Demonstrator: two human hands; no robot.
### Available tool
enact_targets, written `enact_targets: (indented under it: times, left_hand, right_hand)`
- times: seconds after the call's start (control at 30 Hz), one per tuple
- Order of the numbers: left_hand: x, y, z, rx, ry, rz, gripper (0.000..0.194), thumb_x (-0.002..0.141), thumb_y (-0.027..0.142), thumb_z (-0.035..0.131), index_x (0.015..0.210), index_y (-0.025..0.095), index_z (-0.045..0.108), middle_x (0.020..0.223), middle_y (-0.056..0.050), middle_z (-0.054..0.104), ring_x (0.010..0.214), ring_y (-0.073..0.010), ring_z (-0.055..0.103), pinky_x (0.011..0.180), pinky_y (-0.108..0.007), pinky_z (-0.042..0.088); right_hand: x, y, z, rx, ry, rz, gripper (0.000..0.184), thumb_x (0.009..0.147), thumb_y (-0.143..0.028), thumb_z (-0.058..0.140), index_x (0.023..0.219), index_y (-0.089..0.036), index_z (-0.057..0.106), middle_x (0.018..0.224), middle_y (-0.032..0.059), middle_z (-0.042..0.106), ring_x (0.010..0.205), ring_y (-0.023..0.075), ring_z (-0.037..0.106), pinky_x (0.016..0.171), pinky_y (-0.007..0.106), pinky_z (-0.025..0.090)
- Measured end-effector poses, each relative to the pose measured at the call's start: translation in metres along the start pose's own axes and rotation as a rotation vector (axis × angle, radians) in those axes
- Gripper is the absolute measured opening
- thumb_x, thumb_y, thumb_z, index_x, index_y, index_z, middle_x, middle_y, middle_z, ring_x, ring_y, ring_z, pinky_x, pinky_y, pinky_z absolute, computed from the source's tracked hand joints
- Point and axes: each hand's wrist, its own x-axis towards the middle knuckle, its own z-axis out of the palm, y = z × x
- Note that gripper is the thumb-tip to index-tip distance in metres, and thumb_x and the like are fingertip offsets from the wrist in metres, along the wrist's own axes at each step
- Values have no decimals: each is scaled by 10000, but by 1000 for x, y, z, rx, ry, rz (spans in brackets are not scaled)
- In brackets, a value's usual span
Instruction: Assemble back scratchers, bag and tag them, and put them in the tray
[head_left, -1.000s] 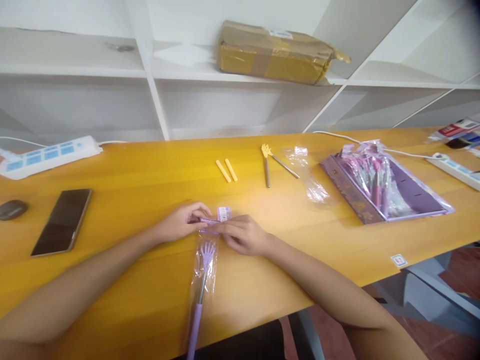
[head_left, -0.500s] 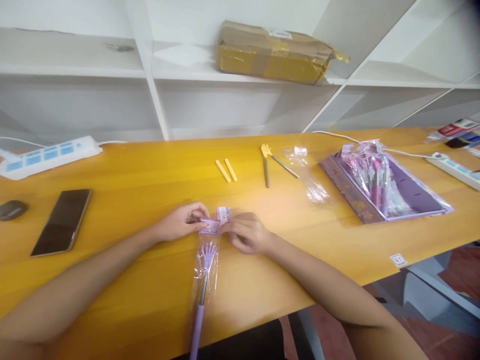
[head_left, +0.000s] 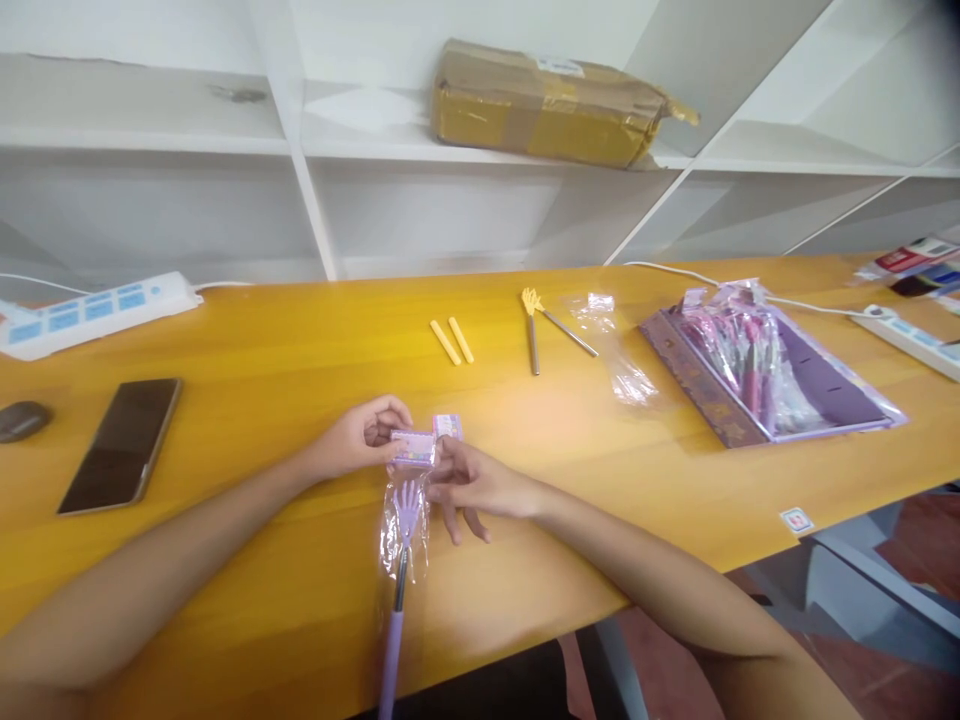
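Observation:
A purple back scratcher (head_left: 400,560) with a hand-shaped head lies in a clear plastic sleeve (head_left: 405,520) near the table's front edge. My left hand (head_left: 360,438) pinches the sleeve's pink header card (head_left: 415,447) at its top. My right hand (head_left: 469,485) grips the sleeve just below the card, thumb and forefinger closed on the plastic, the other fingers stretched down on the table. A small pink label (head_left: 447,426) sticks up behind the card.
On the yellow table (head_left: 262,350) lie a dark phone (head_left: 124,442), a white power strip (head_left: 90,312), two yellow sticks (head_left: 452,340), a yellow scratcher (head_left: 532,335), an empty sleeve (head_left: 619,355) and a purple box of packed scratchers (head_left: 757,375). A cardboard parcel (head_left: 547,105) sits on the shelf behind.
My right hand slid down from the header card to the sleeve's side and its fingers spread. The sleeve's top lifted slightly; my left hand kept its pinch.

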Motion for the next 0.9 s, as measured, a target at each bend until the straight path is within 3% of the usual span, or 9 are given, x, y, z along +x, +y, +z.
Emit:
enact_targets:
  times: [0.07,0.2,0.3,0.4,0.57,0.63,0.7,0.8,0.9]
  left_hand:
    - [0,-2,-1,-7,-5,2,350,861,356,809,1061,188,576,991,-38,703,817,-135,666,723,-242,518]
    - [0,-4,-1,2,-3,12,343,872,347,803,1075,190,574,1015,-46,710,845,-139,669,742,-241,515]
    - [-1,-4,-1,-1,0,19,346,871,351,803,1078,193,575,1020,-49,714,861,-147,673,760,-249,515]
    - [-1,-4,-3,-13,-10,20,361,865,364,806,1092,191,586,1015,-55,718,899,-167,682,787,-267,522]
    - [-1,-6,-5,-154,3,5,364,897,431,737,1152,190,640,1060,-82,754,900,-202,707,765,-283,526]
    - [0,-8,-5,-247,0,-3,355,901,424,719,1150,184,640,1036,-87,769,838,-202,722,729,-287,534]
    - [1,-8,-4,-316,-37,-8,341,912,418,699,1142,180,617,1006,-101,783,757,-207,735,678,-302,550]
    - [2,-7,-4,-355,-95,3,305,953,421,645,1130,183,577,1012,-138,799,690,-218,747,619,-320,566]
    - [3,-5,-4,-335,-111,25,277,974,409,621,1120,180,567,1035,-161,802,708,-223,759,626,-327,580]
  right_hand:
    - [1,1,4,44,-89,31,705,924,-361,766,1455,-227,322,1194,82,670,580,35,664,473,101,485]
    - [2,7,13,102,-265,47,795,861,-328,840,1493,-196,375,1162,88,681,699,53,705,612,118,544]
    - [3,9,16,77,-346,92,595,845,-381,852,1291,-113,564,1121,111,703,805,91,729,701,156,578]
    - [2,9,15,42,-357,135,475,848,-451,839,1063,-78,639,1015,101,714,818,110,729,727,186,594]
    - [-1,5,12,-24,-333,99,454,884,-473,806,1040,-80,642,956,80,705,732,82,683,702,194,578]
    - [-3,-4,8,-59,-245,9,429,909,-454,789,1064,-82,642,961,76,702,713,69,657,690,189,563]
    - [-9,-19,0,-91,-70,-134,402,918,-424,787,1099,-93,649,979,72,703,733,64,645,673,172,540]
    - [-26,-56,-20,-186,316,-405,342,933,-407,774,1096,-122,679,1006,69,706,812,78,656,711,177,541]
    - [-62,-107,-45,-373,712,-687,255,917,-376,784,1032,-158,723,1013,50,710,898,95,675,833,227,572]
